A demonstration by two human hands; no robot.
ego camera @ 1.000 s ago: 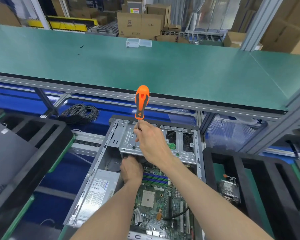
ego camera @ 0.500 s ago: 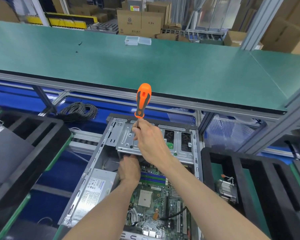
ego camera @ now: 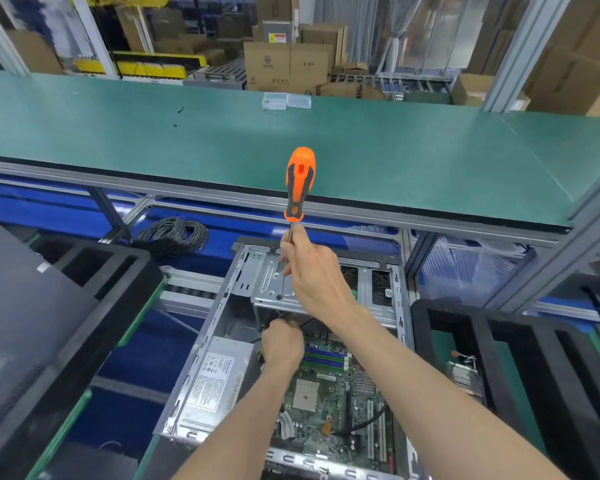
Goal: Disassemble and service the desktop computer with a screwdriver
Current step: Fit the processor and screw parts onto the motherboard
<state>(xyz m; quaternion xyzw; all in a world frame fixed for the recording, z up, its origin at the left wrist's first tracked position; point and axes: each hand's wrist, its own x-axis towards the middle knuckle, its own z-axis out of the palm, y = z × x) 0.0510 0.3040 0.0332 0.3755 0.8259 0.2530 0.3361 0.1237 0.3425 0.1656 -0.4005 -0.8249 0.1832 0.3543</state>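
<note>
The open computer case (ego camera: pixel 222 341) lies flat below the green bench (ego camera: pixel 361 161), its board (ego camera: pixel 329 396) face up and the power supply (ego camera: pixel 215 379) along its left side. The right hand (ego camera: pixel 312 271) is up over the metal drive cage (ego camera: pixel 274 282), fingers curled tight and pinching the screwdriver (ego camera: pixel 298 183) by its bare shaft, just under the orange and black handle, which stands upright above the fist. The shaft runs down to the cage top; whether the tip sits in a screw, I cannot tell. The left hand (ego camera: pixel 281 344) is down inside the case, just under the front lip of the cage, above the blue memory slots (ego camera: pixel 326 356). Its fingers are tucked out of sight, so spread or gripping, I cannot tell. A cable coil (ego camera: pixel 174 235) lies beyond the case to the left, with black trays (ego camera: pixel 84 306) on either side.
</note>
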